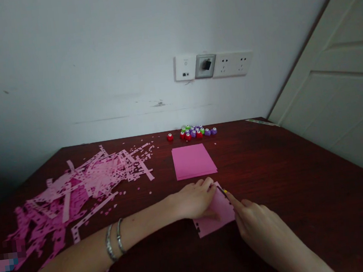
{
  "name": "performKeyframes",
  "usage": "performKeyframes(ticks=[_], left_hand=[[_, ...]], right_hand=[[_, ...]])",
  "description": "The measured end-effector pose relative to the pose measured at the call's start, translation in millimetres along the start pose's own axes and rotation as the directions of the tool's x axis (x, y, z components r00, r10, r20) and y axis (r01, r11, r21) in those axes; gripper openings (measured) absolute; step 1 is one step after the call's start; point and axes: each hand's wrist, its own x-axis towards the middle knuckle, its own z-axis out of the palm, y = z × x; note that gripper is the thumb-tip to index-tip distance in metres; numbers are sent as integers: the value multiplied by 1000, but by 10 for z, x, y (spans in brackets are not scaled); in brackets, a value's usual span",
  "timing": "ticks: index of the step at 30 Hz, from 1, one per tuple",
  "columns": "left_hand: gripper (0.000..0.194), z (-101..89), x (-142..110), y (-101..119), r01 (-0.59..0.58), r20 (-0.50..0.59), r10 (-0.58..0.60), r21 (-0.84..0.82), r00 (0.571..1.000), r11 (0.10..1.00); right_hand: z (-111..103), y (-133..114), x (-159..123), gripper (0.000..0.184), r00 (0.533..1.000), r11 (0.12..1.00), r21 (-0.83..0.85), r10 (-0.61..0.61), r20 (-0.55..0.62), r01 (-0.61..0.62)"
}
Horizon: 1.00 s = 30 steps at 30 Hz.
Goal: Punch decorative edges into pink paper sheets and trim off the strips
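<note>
A sheet of pink paper (213, 226), with small cut-outs along its edges, lies at an angle on the dark red-brown table. My left hand (197, 199) rests on its upper left part, thumb spread from the fingers, pressing it down. At the sheet's right edge, my right hand (253, 217) is closed around a slim utility knife (225, 191). Only a dark narrow tip and a bit of yellow show; the rest of the knife is hidden by the fingers. Just beyond the hands sits a small stack of square pink sheets (193, 161).
A wide heap of pink paper strips and scraps (94, 176) covers the left side. Several small red, purple and green craft punches (194, 132) stand near the wall. A thin printed strip (261, 122) lies at the back right. Wall sockets (232, 64) sit above the table.
</note>
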Motion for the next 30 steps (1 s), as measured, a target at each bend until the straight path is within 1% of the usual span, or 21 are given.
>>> performKeyframes(ticks=[6, 9, 14, 17, 22, 26, 30], left_hand=[[59, -46, 11, 39, 29, 17, -29, 9, 999, 1000], [56, -56, 13, 38, 14, 24, -14, 21, 1000, 1000], [60, -58, 20, 39, 9, 34, -10, 11, 999, 1000], [59, -58, 22, 42, 15, 43, -15, 5, 999, 1000], [62, -37, 28, 32, 4, 31, -4, 8, 1000, 1000], [66, -29, 35, 25, 5, 35, -6, 21, 999, 1000], [71, -44, 34, 25, -1, 56, -1, 38, 998, 999]], right_hand=[[-26, -29, -45, 55, 998, 999, -15, 36, 57, -35], [-18, -26, -92, 53, 998, 999, -5, 40, 47, -40], [40, 4, -179, 49, 1000, 1000, -4, 21, -20, -21], [48, 17, -229, 50, 1000, 1000, -5, 12, 0, -12], [50, 12, -326, 56, 999, 999, 2, 39, 34, -39], [93, 27, -431, 56, 999, 999, 4, 40, 20, -40], [141, 72, -551, 56, 1000, 1000, 23, 2, 9, -2]])
